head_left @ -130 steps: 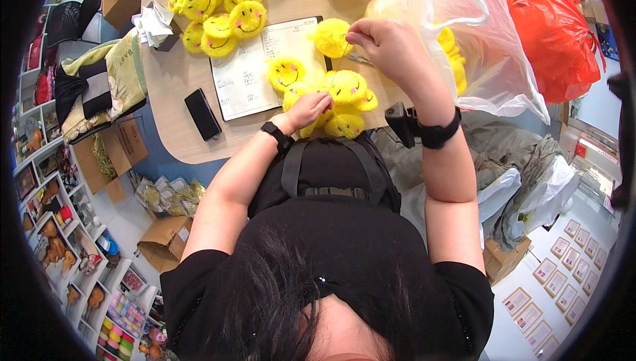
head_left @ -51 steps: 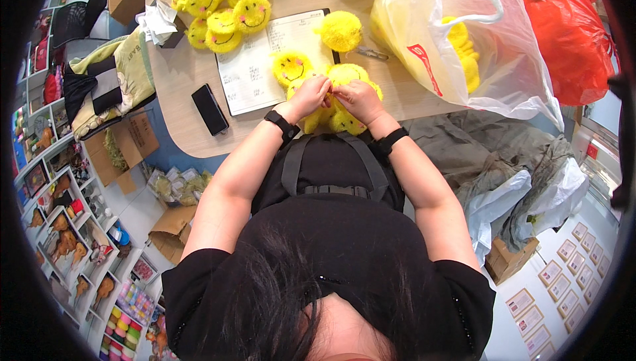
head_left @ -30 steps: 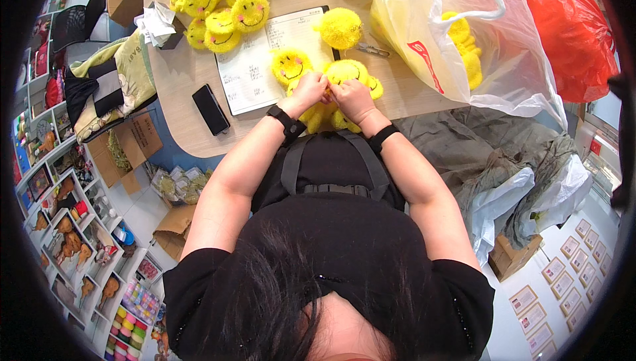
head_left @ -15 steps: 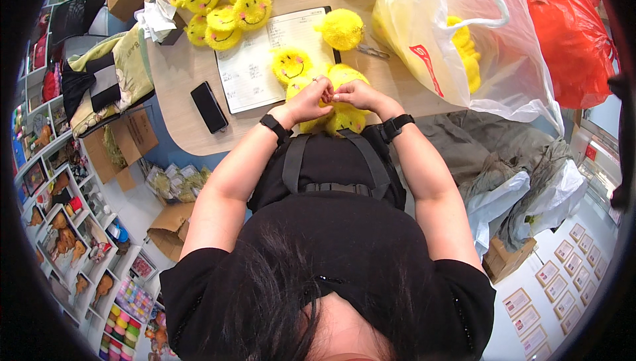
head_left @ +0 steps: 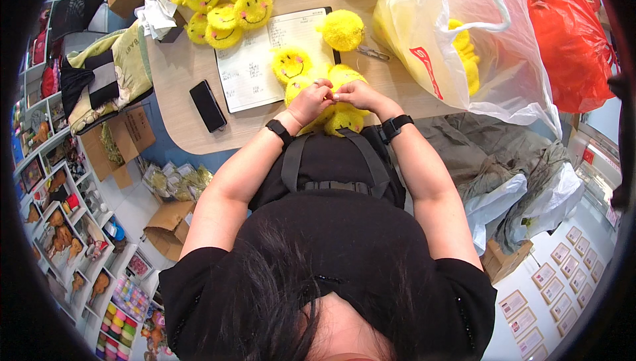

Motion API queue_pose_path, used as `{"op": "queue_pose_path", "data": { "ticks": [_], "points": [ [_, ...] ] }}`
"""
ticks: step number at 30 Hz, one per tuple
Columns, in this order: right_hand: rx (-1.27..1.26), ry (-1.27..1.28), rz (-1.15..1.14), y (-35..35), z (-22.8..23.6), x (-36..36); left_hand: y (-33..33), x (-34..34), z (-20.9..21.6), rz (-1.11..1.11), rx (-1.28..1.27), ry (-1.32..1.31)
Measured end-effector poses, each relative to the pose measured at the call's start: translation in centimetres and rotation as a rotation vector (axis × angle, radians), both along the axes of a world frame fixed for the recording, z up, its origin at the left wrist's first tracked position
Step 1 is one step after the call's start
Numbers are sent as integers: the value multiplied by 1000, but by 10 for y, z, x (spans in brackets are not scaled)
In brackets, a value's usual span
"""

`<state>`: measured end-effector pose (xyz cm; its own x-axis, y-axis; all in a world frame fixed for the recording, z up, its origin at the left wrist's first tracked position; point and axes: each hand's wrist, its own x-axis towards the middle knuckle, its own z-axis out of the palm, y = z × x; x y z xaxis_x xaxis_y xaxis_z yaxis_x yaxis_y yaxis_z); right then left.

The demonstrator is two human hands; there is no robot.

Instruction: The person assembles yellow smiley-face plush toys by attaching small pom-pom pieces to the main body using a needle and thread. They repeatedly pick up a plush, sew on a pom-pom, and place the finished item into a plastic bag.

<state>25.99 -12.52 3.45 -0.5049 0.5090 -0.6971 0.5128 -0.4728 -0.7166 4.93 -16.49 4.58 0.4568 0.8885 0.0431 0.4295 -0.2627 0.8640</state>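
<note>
My left hand and my right hand meet at the table's near edge, fingertips pinched together. Whatever lies between the fingertips is too small to make out. Below and around them is a cluster of fuzzy yellow smiley plush balls; one smiley plush ball shows its face just beyond my left hand, and another plush ball sits under my right hand. Partly beneath the cluster lies an open notebook with handwriting. A single yellow plush ball rests at its right edge, beside small metal snips.
More smiley plush balls are heaped at the far left, with others at the far edge. A black phone lies left of the notebook. At right stand a translucent white bag holding yellow plush and a red bag. A small box holds crumpled paper.
My left hand has turned slightly, its fingers curling further in toward my right hand's fingertips. My right hand and the plush cluster stay nearly in place.
</note>
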Motion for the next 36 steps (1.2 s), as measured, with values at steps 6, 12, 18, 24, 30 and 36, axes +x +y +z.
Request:
{"op": "queue_pose_path", "data": {
  "ticks": [6, 12, 18, 24, 30, 36],
  "points": [
    [22, -7, 0, 0, 0, 2, 3, 3, 2, -82, 109, 52],
    [-3, -3, -21, -2, 1, 2, 5, 1, 17, -93, 52, -12],
    [111, 18, 35, 0, 5, 1, 7, 0, 30, -98, 66, 40],
    [474, -172, 204, 4, 30, 14, 2, -13, 30, -167, -19, 365],
    [563, -238, 202, -1, 44, 9, 7, -11, 33, -208, -105, 456],
    [549, -249, 186, -2, 45, 12, 18, -10, 42, -221, -35, 392]
  ]
}}
